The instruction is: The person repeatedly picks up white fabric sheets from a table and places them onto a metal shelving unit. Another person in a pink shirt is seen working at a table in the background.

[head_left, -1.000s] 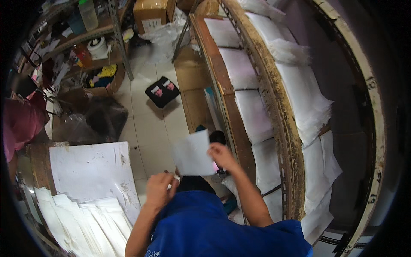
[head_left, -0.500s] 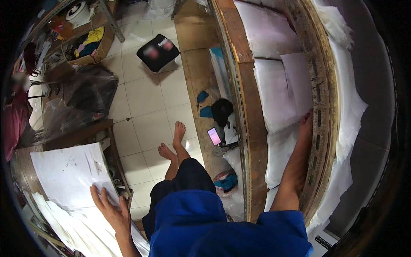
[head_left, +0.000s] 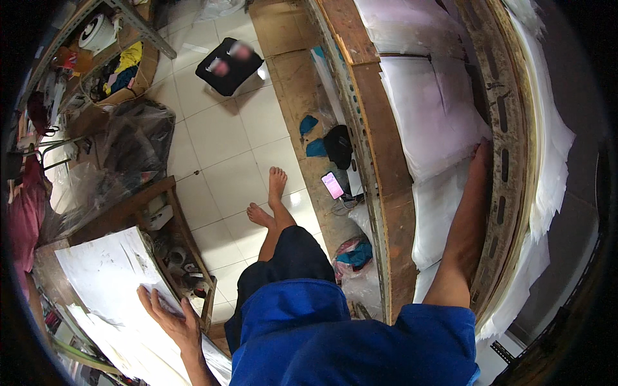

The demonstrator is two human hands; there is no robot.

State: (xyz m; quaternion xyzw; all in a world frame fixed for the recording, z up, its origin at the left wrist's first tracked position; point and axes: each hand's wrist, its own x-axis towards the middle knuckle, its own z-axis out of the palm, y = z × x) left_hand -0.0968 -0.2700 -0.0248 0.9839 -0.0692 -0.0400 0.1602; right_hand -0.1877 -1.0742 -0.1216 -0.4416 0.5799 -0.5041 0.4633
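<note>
My left hand (head_left: 174, 321) lies on a pile of white sheets (head_left: 106, 260) on the worktable at left, its fingers stretched out and apart. To the right, my right arm reaches into a wooden shelf, where my right hand (head_left: 479, 156) is at the near right corner of a stack of thin, translucent white sheets (head_left: 428, 122). Its fingers are small in view and partly hidden, so their grip cannot be made out. More white sheets (head_left: 441, 212) lie under my right forearm, and another stack (head_left: 409, 26) sits farther along the shelf.
A perforated metal upright (head_left: 502, 148) runs along the shelf's right side, with sheets (head_left: 547, 128) beyond it. On the floor are a black cushion-like item (head_left: 228, 66), a lit phone (head_left: 332, 185) and dark cloth (head_left: 338, 147). A box of cloth scraps (head_left: 125, 74) stands at far left.
The view has shifted a little. By my right hand, the top sheet that lay askew at the stack's right side now sits more in line with it. My left hand stays on its sheets.
</note>
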